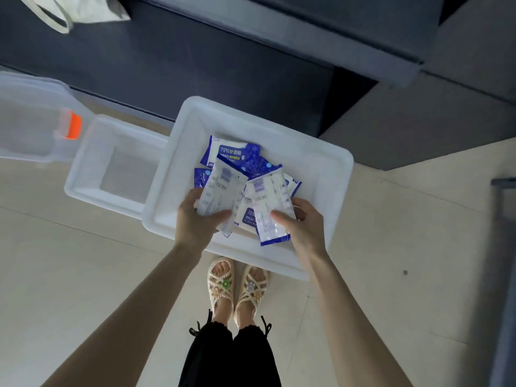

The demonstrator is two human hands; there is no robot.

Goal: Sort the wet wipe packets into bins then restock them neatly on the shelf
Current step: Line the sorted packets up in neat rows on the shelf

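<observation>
My left hand (195, 222) grips a wet wipe packet (220, 191), with the thumb across its near face and the fingers hidden beneath it. The packet shows its pale printed back, and the print is too small to read. My right hand (303, 224) holds a second packet (268, 210) the same way: the thumb lies on top, the fingers are out of sight behind it, and a blue edge shows at its near end. Both packets are tilted and overlap above the big white bin (329, 174). Between them shows another blue and white wrapper marked "75%", and I cannot tell whether a hand holds it or it lies loose.

Farther in, the pile of packets (233, 152) rests in the bin, partly covered by what I hold, so I cannot count them.

The big bin's left rim covers the right edge of a smaller white bin (83, 174). Left of that stands a clear box (28, 121) with an orange latch (74, 125), cut off at the picture's left edge.

Beyond the bins runs the dark shelf unit (195, 65), with its insides in shadow. A white bag (72, 9) is cropped at the far left corner. A grey bar (504, 196) at the right edge is too cut off to identify.

Near me, my sandals (220, 283) stand on the pale tiled floor (69, 261), just beside the bin's near rim.
</observation>
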